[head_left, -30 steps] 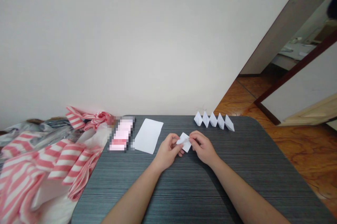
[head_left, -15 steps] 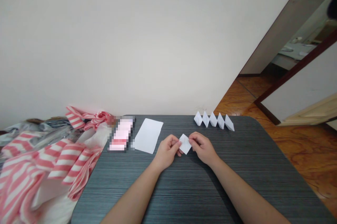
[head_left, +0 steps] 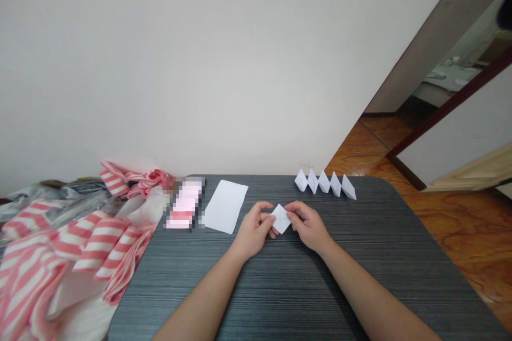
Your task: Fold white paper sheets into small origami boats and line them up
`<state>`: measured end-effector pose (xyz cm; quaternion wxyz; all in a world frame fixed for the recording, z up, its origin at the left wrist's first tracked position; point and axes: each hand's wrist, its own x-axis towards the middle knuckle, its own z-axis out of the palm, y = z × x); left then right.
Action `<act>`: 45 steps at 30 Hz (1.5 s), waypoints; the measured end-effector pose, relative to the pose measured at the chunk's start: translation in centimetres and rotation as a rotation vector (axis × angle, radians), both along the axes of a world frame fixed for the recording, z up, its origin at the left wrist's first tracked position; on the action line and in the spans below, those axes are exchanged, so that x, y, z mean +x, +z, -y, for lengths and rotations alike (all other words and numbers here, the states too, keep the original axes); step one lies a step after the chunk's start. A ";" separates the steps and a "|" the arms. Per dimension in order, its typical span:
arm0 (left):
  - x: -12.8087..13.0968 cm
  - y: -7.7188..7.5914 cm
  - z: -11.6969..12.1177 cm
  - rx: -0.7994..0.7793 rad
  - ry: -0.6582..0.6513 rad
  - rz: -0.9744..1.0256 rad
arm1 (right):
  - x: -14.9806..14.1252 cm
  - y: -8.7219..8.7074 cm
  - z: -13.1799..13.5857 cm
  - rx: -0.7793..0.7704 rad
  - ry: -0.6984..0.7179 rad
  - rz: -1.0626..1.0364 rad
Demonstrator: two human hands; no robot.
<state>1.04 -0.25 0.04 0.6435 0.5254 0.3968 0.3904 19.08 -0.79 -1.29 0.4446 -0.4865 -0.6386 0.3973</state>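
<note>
A dark, streaked tabletop (head_left: 280, 293) meets a pale wall (head_left: 224, 74); a small folded paper (head_left: 281, 220) sits between left hand (head_left: 252, 233) and right hand (head_left: 312, 228).
The left hand pinches the folded paper's left corner, thumb on top and some fingers curled beneath, while the right hand grips the opposite corner between thumb and bent fingers, so the piece spans the narrow gap between them as a diamond, one point toward the wall and one toward the person; beyond the right hand stands a row of five folded paper pieces (head_left: 324, 183), a white sheet (head_left: 226, 207) lies just left of the left hand, a pixelated pink item (head_left: 184, 205) farther left, and red-and-white striped cloth (head_left: 100, 239) well left.
</note>
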 end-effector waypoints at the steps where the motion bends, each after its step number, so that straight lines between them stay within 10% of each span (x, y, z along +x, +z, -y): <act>1: 0.0 0.0 0.0 0.005 -0.006 -0.012 | 0.0 0.0 0.0 0.004 -0.001 0.002; 45: -0.1 0.4 0.0 0.122 -0.066 -0.242 | -0.4 1.6 0.1 -0.209 0.141 0.090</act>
